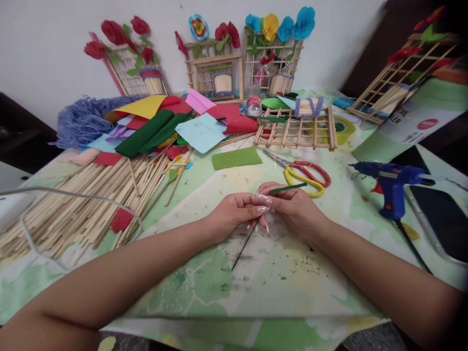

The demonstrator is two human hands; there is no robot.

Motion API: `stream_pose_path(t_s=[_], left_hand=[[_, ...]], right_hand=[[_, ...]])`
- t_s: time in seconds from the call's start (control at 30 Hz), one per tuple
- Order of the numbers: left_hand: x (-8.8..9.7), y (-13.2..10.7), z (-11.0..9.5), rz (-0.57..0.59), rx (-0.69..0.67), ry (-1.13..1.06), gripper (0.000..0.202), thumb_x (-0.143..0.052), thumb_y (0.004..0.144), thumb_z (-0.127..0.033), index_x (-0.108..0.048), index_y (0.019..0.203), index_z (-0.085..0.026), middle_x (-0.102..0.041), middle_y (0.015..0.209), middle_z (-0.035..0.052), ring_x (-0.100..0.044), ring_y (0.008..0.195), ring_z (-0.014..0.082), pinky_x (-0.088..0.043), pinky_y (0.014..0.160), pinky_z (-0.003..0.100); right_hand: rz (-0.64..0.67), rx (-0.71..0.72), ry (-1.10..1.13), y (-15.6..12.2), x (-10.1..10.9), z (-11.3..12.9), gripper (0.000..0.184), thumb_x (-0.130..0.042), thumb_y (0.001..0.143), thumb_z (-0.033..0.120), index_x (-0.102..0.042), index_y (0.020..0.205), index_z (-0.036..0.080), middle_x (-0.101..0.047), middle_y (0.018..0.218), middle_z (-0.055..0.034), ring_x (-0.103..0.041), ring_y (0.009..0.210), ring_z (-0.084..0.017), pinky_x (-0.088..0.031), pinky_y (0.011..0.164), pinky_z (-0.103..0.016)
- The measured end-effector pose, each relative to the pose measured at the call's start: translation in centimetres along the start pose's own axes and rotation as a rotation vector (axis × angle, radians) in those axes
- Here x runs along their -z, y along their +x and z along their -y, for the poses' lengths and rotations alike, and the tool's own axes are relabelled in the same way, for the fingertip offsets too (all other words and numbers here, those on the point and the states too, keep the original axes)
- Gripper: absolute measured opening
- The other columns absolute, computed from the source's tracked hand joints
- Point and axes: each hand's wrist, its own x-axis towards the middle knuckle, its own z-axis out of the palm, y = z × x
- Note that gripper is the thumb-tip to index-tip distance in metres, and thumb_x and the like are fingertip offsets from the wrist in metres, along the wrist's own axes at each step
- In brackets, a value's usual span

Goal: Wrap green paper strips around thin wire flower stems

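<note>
My left hand point(231, 217) and my right hand point(294, 207) meet above the middle of the table, fingertips pinched together. A thin dark green stem point(243, 251) runs from between them down to the left. A narrow dark green paper strip point(288, 188) sticks out over my right hand to the right. Where strip and stem meet is hidden by my fingers. Just beyond my right hand lie scissors point(305, 176) with one red and one yellow handle. A flat piece of light green crepe paper point(237, 158) rests past my fingertips.
Wooden sticks point(73, 209) and a grey cable point(73, 190) lie left, below coloured papers point(201, 131) and purple yarn point(82, 119). A stick lattice point(296, 132) lies behind the scissors. At right are a blue glue gun point(393, 183), a phone point(442, 219) and a large bottle point(413, 117).
</note>
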Motion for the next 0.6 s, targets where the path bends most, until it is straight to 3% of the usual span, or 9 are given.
stream_pose_path(t_s=[0.07,0.2,0.27,0.47,0.6], left_hand=[[0.0,0.1,0.0,0.023,0.010,-0.007,0.035,-0.073,0.073,-0.037,-0.062,0.095,-0.013,-0.068,0.065,0.0010,-0.054,0.049,0.0057,-0.035,0.050,0.019],[0.0,0.1,0.0,0.054,0.059,0.041,0.047,-0.070,0.074,-0.042,-0.057,0.109,-0.013,-0.070,0.076,0.0045,-0.059,0.055,0.0078,-0.036,0.050,0.019],[-0.1,0.1,0.1,0.053,0.063,0.075,0.046,-0.063,0.079,-0.047,-0.056,0.108,-0.013,-0.070,0.077,0.0052,-0.060,0.055,0.0085,-0.036,0.049,0.019],[-0.5,-0.2,0.4,-0.007,-0.019,0.135,0.031,-0.047,0.088,-0.048,-0.047,0.085,-0.017,-0.059,0.057,-0.0025,-0.048,0.042,0.0061,-0.031,0.042,0.017],[-0.7,-0.3,0.4,-0.031,-0.031,0.114,0.029,-0.047,0.089,-0.045,-0.046,0.081,-0.018,-0.055,0.053,-0.0044,-0.043,0.040,0.0048,-0.028,0.041,0.016]], right_hand=[[-0.021,-0.024,0.009,0.1,0.2,0.1,0.017,-0.075,0.071,0.035,-0.069,0.077,0.020,-0.062,0.076,-0.0013,-0.057,0.066,-0.014,-0.046,0.064,-0.031],[-0.314,0.054,0.077,0.8,1.1,0.7,0.018,-0.079,0.065,0.034,-0.070,0.073,0.020,-0.062,0.074,-0.0003,-0.052,0.064,-0.011,-0.044,0.063,-0.028],[-0.397,0.126,0.103,1.3,1.6,1.2,0.018,-0.080,0.064,0.034,-0.071,0.069,0.020,-0.062,0.075,-0.0001,-0.047,0.062,-0.009,-0.041,0.061,-0.026],[-0.448,0.220,0.167,1.8,2.4,1.9,0.016,-0.078,0.067,0.035,-0.070,0.067,0.020,-0.060,0.078,-0.0002,-0.042,0.060,-0.008,-0.037,0.055,-0.025],[-0.315,0.192,0.066,1.1,1.6,1.3,0.013,-0.076,0.070,0.035,-0.072,0.073,0.023,-0.064,0.087,-0.0004,-0.048,0.066,-0.009,-0.042,0.065,-0.025]])
